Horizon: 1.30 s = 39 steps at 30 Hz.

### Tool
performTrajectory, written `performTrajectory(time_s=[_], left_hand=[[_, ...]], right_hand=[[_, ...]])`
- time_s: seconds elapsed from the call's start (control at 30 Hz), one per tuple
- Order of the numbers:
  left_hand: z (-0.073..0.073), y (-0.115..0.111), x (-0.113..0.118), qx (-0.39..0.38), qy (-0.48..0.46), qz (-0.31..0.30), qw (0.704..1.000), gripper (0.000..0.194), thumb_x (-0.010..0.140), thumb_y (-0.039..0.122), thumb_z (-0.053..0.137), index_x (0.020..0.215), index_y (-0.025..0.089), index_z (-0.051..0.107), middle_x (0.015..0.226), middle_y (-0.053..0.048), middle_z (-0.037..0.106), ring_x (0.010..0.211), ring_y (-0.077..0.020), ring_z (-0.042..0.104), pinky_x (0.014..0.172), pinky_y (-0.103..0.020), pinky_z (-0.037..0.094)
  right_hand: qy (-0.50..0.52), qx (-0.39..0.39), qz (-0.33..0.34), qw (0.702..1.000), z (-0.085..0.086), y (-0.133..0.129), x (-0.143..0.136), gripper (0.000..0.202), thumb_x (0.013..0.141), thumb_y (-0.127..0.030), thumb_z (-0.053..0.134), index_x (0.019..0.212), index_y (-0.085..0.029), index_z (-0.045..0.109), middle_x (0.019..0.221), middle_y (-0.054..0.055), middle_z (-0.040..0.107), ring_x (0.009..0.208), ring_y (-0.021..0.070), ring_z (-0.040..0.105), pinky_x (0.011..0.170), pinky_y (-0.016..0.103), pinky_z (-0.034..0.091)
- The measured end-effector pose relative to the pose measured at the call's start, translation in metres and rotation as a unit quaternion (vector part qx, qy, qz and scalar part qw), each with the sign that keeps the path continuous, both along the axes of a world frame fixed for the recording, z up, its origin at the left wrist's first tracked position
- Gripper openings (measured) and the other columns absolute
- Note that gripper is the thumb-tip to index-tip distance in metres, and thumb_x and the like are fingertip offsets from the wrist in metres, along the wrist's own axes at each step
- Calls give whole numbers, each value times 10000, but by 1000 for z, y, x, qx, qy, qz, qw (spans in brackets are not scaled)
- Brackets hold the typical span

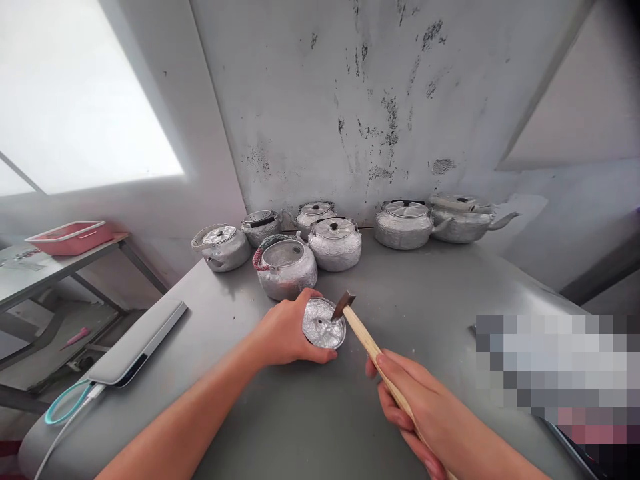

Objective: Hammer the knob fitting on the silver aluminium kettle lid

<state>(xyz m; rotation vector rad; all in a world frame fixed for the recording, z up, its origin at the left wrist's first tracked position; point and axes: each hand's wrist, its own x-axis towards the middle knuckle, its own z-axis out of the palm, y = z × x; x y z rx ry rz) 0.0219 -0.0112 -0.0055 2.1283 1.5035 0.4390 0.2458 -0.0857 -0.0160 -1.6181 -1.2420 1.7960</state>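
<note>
My left hand [290, 330] grips a round, silvery kettle lid [319, 333] by its edge, thumb below and fingers above. The lid has a crinkled surface and a small dark hole near its middle. In my right hand [407, 400] is a hammer [367, 343] with a pale wooden handle. Its metal head sits at the lid's right side; whether it touches the surface I cannot tell. Just beyond the lid stands an open kettle [287, 277] with no lid on it and a handle wrapped in red and dark cord.
Several dented metal kettles, among them a lidded one [335, 250] and a long-spouted one [463, 223], line the table's back by the wall. A grey power bank [135, 340] with a cable lies at left. A pink basket [70, 239] sits on a side table. Something pixelated covers the right edge.
</note>
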Motion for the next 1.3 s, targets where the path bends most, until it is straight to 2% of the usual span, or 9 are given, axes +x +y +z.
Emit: performTrajectory(time_s=[0.2,0.57,0.63,0.77,0.87,1.0,1.17,1.23,1.3], left_hand=[[0,-1,0,11,11,19,1000,915,535,614,816,1324,321,458,940,-32,670,882,-291,662,635,-298,478],[0,0,-2,-7,16,12,1000,902,555,624,805,1332,338,446,889,-8,671,858,-287,665,626,-299,471],[-1,0,-2,3,13,5,1000,873,577,609,798,1331,334,454,928,-12,670,909,-293,658,696,-326,495],[-7,2,-3,68,-5,-17,998,875,553,608,814,1312,306,499,1227,-63,555,1161,-314,548,948,-397,482],[-11,5,-4,102,2,-32,994,868,526,618,823,1274,277,543,1260,-87,482,1237,-332,457,1035,-442,439],[-12,6,-5,103,-3,-40,994,872,525,603,829,1277,264,546,1183,-78,486,1203,-326,452,1037,-454,439],[-12,6,-5,73,-6,-36,997,879,538,600,824,1298,266,534,1181,-67,476,1071,-288,532,962,-415,493],[-12,6,-5,69,-3,-34,997,902,534,597,828,1314,262,524,1191,-66,473,1043,-278,545,963,-412,493],[-12,6,-5,71,0,-34,997,919,525,590,834,1322,256,522,1190,-66,473,1037,-276,548,972,-415,487]], right_hand=[[27,93,-28,995,-3,-3,0,396,997,-588,236,972,-259,457,584,-126,388,315,27,281,302,138,313],[18,49,-19,998,10,-8,-3,404,947,-589,309,1088,-265,504,643,-96,432,364,60,276,320,160,335],[6,23,-9,1000,10,-7,-4,384,943,-569,323,1069,-258,509,646,-91,436,374,66,268,313,160,325],[-1,34,-2,999,7,-4,-3,349,958,-533,315,1052,-256,504,652,-94,434,365,58,257,314,156,318],[-11,49,11,999,3,-3,0,320,977,-499,296,1042,-257,496,666,-96,446,346,47,270,313,153,303],[-29,62,31,997,-2,-3,1,332,1012,-479,222,997,-259,471,675,-97,445,343,38,293,318,153,279],[-48,127,42,990,-5,-3,3,358,1023,-478,280,808,-236,433,675,-84,425,371,27,263,329,169,235],[-56,142,38,988,-2,-4,4,317,1021,-462,313,850,-240,461,687,-75,444,394,38,293,327,171,242],[-69,152,37,985,2,-6,4,254,1024,-451,315,1054,-268,489,702,-70,473,415,57,337,337,175,283]])
